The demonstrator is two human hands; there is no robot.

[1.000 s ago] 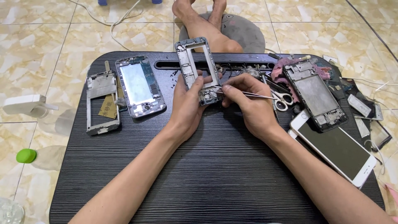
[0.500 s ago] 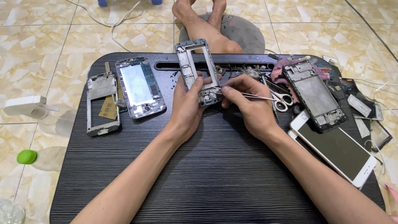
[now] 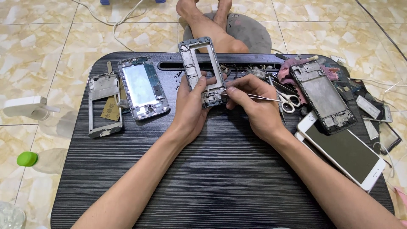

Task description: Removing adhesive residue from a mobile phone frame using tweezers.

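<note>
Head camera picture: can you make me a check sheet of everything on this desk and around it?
Surface: black wood-grain lap desk on a tiled floor.
Job's things: grey phone frame, held upright; tweezers touching its lower end.
Clutter: opened phone body, metal back plate, second opened phone, white phone, scissors, small loose parts.
Hands: left hand grips the frame; right hand pinches the tweezers.
Cables: white cable on the floor.
Surroundings: green cap, white device, grey cushion, bare feet.
</note>
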